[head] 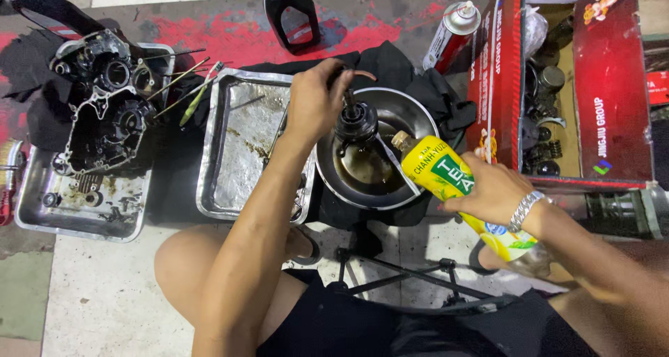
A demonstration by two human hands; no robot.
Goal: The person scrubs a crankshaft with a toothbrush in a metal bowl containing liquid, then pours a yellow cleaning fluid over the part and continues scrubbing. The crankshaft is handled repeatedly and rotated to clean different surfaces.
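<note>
Open room: the shallow metal tray (pixel 244 141) lay nearly bare.
Right side: the red cardboard box (pixel 498 71) walled in the steel bowl (pixel 411 117) closely.
Far edge: a black oil bottle (pixel 291 12) and spray can (pixel 451 33) stood (well apart).
Left: the engine casing (pixel 104 106) filled its tray.

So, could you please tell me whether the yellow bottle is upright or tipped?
Tipped. The right hand holds the yellow bottle slanted, its neck lowest, over the round metal bowl.

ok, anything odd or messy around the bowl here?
Yes. The right hand tips a yellow drink bottle into the metal bowl, which holds dark brown liquid, an odd container for this work. The left hand holds a dark engine part over it.
</note>
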